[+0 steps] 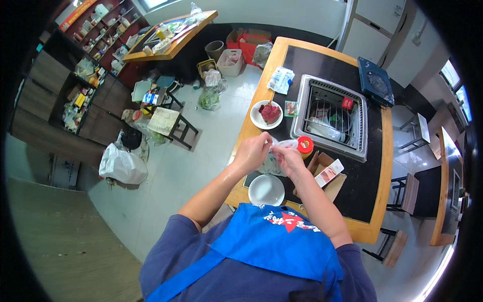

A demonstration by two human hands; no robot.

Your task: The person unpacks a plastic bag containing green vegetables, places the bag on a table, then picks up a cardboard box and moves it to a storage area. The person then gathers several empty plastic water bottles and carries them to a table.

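Both hands meet above the near left part of the table, pinching a thin clear plastic bag (270,163) that hangs between them. My left hand (255,152) has its fingertips closed on the bag's upper edge. Close beside it, my right hand (290,159) also grips the bag with bent fingers. What lies in the bag, if anything, is hard to make out. Just beyond my left hand is a white plate (255,121) bearing red raw meat (270,114). A white bowl (266,190) stands near my body. A red-lidded jar (305,145) is right of my right hand.
A recessed grill with a metal rim (302,103) holds a rack and packages. Around it lie a small packet (291,108), a white-blue packet (280,80), a dark blue case (375,80) and an open cardboard box (333,190). Stools (163,122) and bags (123,165) occupy the left floor.
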